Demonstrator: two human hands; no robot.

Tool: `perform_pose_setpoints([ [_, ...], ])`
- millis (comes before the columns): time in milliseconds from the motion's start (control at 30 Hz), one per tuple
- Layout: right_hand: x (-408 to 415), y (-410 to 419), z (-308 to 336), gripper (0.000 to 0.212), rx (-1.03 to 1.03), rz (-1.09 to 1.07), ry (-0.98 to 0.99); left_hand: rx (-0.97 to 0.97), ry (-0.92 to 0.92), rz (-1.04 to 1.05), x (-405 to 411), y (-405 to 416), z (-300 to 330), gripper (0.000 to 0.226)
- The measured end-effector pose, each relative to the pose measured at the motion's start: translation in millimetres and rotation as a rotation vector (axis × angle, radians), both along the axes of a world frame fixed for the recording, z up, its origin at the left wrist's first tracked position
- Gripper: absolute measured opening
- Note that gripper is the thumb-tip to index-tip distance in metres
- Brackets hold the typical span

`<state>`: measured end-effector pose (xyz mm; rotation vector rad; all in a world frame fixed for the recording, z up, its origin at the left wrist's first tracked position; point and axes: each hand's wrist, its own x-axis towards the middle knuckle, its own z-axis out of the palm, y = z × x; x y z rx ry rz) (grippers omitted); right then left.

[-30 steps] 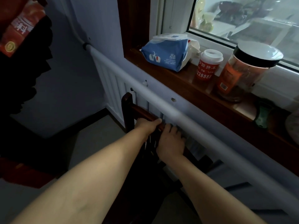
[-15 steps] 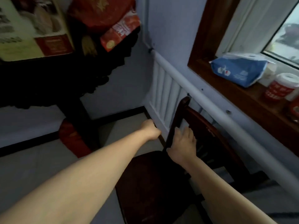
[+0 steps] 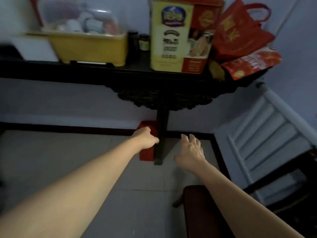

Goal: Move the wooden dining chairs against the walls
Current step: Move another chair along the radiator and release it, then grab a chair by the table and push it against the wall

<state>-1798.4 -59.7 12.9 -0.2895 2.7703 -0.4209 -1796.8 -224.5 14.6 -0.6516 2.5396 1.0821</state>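
Observation:
A dark wooden dining chair (image 3: pixel 197 210) stands at the lower right, its seat partly under my right forearm and its back against the white radiator (image 3: pixel 264 145). My left hand (image 3: pixel 145 139) hovers over the floor with fingers loosely curled and nothing in it. My right hand (image 3: pixel 191 152) is off the chair, fingers spread, holding nothing. Both hands point toward the leg of the dark console table (image 3: pixel 161 145).
The carved dark console table top (image 3: pixel 103 71) along the far wall carries a yellow dish rack (image 3: pixel 92 47), a tall yellow and red box (image 3: pixel 181 36) and red bags (image 3: pixel 240 33). A red box (image 3: pixel 147 152) sits on the tiled floor (image 3: pixel 68 152) by the table leg.
Both hands have let go of the chair's back rail and now hang free. The view has swung left, from the window sill and radiator to the console table.

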Motion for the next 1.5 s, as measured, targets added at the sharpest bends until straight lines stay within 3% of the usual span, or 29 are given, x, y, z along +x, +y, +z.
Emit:
perform_pose_setpoints([
  [367, 40.7, -223.3, 11.5, 0.072, -0.040, 0.406, 0.002, 0.017, 0.057, 0.441, 108.4, -225.1, 3.1, 0.047],
  [767, 30.4, -399.7, 9.5, 0.082, -0.136, 0.800, -0.044, 0.014, 0.069, 0.819, 150.4, -358.5, 6.2, 0.071],
  [1100, -20.9, -568.2, 7.8, 0.084, -0.121, 1.183, -0.093, -0.024, 0.039, 1.158, 146.4, -478.4, 13.8, 0.070],
  [1367, 0.7, -691.0, 11.7, 0.084, -0.154, 1.398, -0.174, -0.064, 0.072, 1.352, 180.9, -557.5, 12.3, 0.056],
  [1500, 24.3, -755.2, 12.3, 0.086, -0.172, 1.470, -0.165, -0.079, 0.098, 1.459, 209.1, -611.4, 9.0, 0.074],
])
